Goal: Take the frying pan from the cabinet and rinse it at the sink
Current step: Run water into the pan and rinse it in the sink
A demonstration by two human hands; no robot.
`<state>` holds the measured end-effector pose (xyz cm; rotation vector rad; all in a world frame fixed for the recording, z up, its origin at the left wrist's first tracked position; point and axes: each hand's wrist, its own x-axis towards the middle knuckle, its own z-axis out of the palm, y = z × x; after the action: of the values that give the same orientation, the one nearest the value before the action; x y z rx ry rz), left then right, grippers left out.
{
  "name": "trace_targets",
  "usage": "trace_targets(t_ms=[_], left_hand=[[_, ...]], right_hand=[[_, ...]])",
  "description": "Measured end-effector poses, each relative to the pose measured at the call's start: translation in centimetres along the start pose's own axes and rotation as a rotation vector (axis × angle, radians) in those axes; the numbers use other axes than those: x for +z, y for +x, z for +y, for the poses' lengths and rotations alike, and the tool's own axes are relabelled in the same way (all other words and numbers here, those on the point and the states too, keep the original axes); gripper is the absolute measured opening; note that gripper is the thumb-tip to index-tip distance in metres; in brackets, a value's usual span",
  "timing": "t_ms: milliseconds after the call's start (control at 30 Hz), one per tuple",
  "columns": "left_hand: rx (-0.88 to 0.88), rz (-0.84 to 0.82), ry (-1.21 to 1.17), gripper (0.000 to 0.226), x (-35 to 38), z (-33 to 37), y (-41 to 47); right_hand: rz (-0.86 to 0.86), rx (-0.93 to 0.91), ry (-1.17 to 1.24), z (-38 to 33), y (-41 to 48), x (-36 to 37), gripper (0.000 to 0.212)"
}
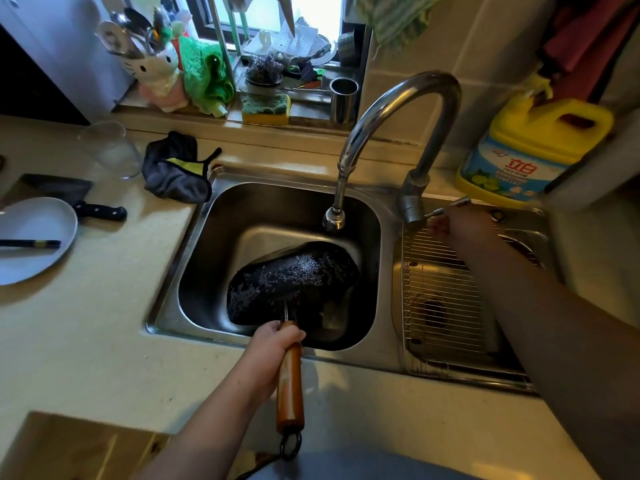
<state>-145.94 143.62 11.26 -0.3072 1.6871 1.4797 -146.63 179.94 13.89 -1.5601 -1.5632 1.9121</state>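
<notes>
Here, left hand (pixel 273 341) fingers wrapped round wooden handle, speckled black frying pan (pixel 294 278) tilted in steel sink (pixel 207 244), right hand (pixel 457 226) grip unclear

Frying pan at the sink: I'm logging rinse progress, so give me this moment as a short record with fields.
pan position: frying pan tilted inside the left sink basin, below the faucet nozzle
pan surface: covered in water droplets
left hand: left hand gripping the wooden handle
right hand: right hand at the faucet lever; contact unclear
water flow: no stream visible
right basin: covered by a wire rack
counter, left: plate with chopsticks, knife, dark cloth
</notes>
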Motion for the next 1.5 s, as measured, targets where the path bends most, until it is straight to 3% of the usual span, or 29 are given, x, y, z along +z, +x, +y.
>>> trace_targets(t_ms=[100, 267, 333, 400, 667, 767, 967, 1133, 1333, 1500], left_hand=[[0.002, 0.010, -0.013, 0.005, 0.3, 0.2, -0.1], [0.004, -0.001, -0.043, 0.002, 0.5, 0.6, -0.4], [0.009, -0.001, -0.030, 0.004, 0.6, 0.7, -0.4], [-0.004, 0.019, -0.030, 0.008, 0.8, 0.8, -0.4], [-0.035, 0.024, 0.045, 0.015, 1.6, 0.7, -1.0], [-0.073, 0.008, 0.102, 0.016, 1.0, 0.8, -0.8], [-0.135, 0.016, 0.209, 0.025, 0.5, 1.0, 0.1], [-0.075, 0.033, 0.251, 0.024, 0.3, -0.4, -0.1], [-0.002, 0.019, 0.252, 0.020, 0.2, -0.8, -2.3], [0.076, 0.063, 0.265, 0.018, 1.0, -1.2, -4.7]], right_hand=[[-0.143, 0.113, -0.092, 3.0, -5.0, 1.5, 0.027], [-0.596, 0.406, -0.278, 9.7, -18.2, 3.4, 0.047], [-0.798, 0.510, -0.243, 10.9, -22.0, 4.0, 0.051], [-0.879, 0.567, -0.168, 11.5, -24.2, 4.7, 0.047], [-0.654, 0.793, 0.250, 12.6, -25.7, 7.8, 0.019], [-0.657, 0.840, 0.317, 13.7, -25.9, 8.6, 0.016], [-0.648, 0.802, 0.377, 15.3, -26.9, 9.5, 0.026], [-0.615, 0.766, 0.381, 16.1, -28.3, 9.2, 0.035], [-0.643, 0.758, 0.469, 15.9, -30.8, 8.0, 0.014], [-0.719, 0.775, 0.446, 15.6, -32.0, 5.9, 0.016]])
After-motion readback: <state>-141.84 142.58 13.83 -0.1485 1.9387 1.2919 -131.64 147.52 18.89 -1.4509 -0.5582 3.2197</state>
